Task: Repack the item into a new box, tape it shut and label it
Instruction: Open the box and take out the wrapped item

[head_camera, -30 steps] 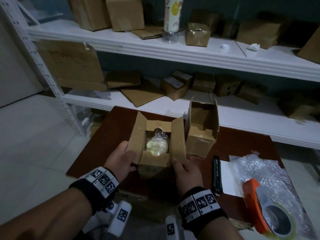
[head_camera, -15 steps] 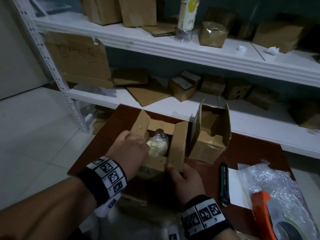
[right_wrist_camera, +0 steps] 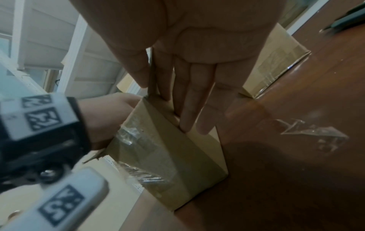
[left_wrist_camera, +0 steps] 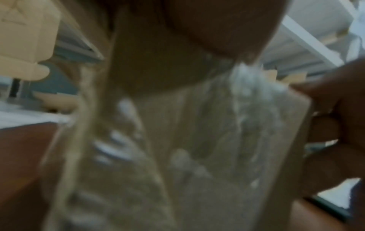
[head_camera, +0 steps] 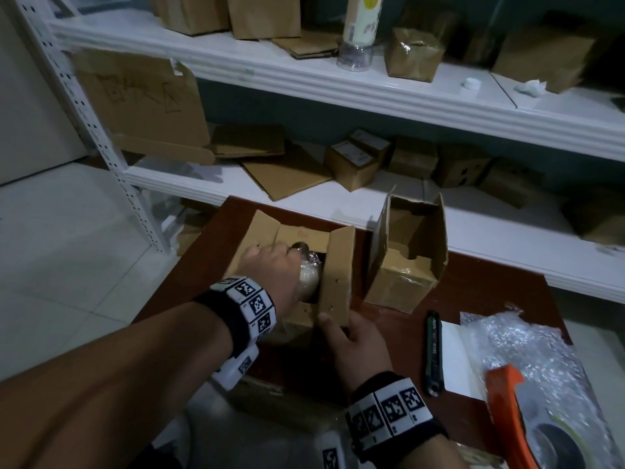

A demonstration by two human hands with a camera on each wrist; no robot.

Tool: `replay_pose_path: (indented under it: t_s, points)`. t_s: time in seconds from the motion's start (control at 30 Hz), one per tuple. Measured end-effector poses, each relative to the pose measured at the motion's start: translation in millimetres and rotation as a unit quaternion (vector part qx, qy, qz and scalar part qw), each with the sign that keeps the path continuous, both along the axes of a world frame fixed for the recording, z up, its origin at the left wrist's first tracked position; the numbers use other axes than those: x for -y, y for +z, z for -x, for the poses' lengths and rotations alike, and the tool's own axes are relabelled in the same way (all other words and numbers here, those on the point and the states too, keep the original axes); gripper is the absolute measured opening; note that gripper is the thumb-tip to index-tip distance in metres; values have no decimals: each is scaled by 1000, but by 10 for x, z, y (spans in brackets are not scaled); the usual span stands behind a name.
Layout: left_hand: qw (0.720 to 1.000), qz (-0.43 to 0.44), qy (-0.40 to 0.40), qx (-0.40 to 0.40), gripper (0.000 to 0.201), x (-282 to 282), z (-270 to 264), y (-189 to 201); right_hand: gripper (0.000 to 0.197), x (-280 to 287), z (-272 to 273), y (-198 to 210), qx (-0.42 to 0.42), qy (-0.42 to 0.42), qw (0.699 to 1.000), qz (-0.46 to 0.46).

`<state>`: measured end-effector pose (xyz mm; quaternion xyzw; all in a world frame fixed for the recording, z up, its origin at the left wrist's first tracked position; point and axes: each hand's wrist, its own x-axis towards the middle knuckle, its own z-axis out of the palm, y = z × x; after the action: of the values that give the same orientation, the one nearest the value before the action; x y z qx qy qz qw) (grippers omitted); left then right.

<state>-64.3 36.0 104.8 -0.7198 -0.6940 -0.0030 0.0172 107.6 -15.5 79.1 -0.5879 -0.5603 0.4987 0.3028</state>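
Observation:
An open cardboard box (head_camera: 338, 265) stands on the brown table (head_camera: 473, 289) with its flaps up. Inside lies a pale item wrapped in clear plastic (head_camera: 309, 277), mostly covered by my left hand (head_camera: 270, 269), which reaches into the box with fingers curled over the item's top. My right hand (head_camera: 351, 336) holds the box's near right corner: the thumb lies inside the flap and the straight fingers (right_wrist_camera: 197, 93) outside on the box (right_wrist_camera: 168, 148). The left wrist view is blurred and shows only a taped cardboard wall (left_wrist_camera: 197, 156).
A second open, empty box (head_camera: 406, 258) stands just right of the first. Further right lie a dark pen-like tool (head_camera: 433, 353), a white sheet (head_camera: 456, 360), bubble wrap (head_camera: 527, 353) and an orange tape dispenser (head_camera: 507, 407). White shelves (head_camera: 338, 204) with cardboard boxes stand behind the table.
My left hand has left the box's left flap and gone into the box onto the wrapped item. My right hand has stayed at the near right corner.

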Motion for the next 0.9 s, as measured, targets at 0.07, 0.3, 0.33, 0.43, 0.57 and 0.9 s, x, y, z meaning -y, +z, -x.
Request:
replay_pose_path:
  t_s: [0.07,0.3,0.33,0.43,0.57,0.9]
  points:
    - [1000,10,2,-23,62,-12,-12,15,12,-16,-11,10,18,12,1000,-9]
    - [999,44,-25,-21,34,-61,-89,133,15,-22,-46,9,32,25,999,-12]
    - [999,44,-20,16,33,-62,-77,144,16,-23,-51,7,38,26,999,-16]
    - [980,29,46,192,27,-12,7,202,22,-23,-55,-3,58,32,997,-28]
    - [840,-44,151,519,9,91,53,359,27,-14,-36,-13,82,21,996,-25]
    - [678,-92,160,712,9,377,117,657,27,47,-90,161,103,8,993,-56]
